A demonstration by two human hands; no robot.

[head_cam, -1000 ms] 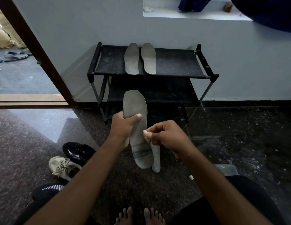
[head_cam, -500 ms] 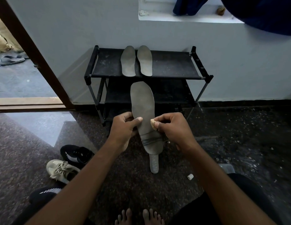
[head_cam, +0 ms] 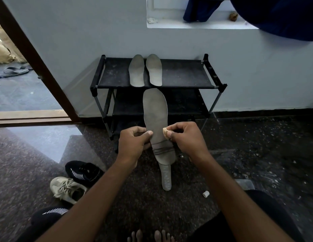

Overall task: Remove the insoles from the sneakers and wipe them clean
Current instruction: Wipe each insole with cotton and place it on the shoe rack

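A worn grey insole (head_cam: pixel 155 117) held upright, toe up, a pale wad (head_cam: pixel 165 132) at its right edge; a second insole (head_cam: pixel 166 179) on the floor beneath; a pair of insoles (head_cam: pixel 136 70) atop a shoe rack (head_cam: pixel 183 74); a black sneaker (head_cam: pixel 84 172) and a beige sneaker (head_cam: pixel 68 189) lie left.

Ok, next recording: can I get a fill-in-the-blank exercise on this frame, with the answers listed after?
1. The pale wad is pinched in the ____ hand, against the held insole that the left hand grips.
2. ____ insoles lie side by side on the top shelf of the shoe rack.
3. The beige sneaker lies on the floor beside a ____ sneaker.
4. Below the held insole, another insole lies on the ____.

Missing words: right; two; black; floor.
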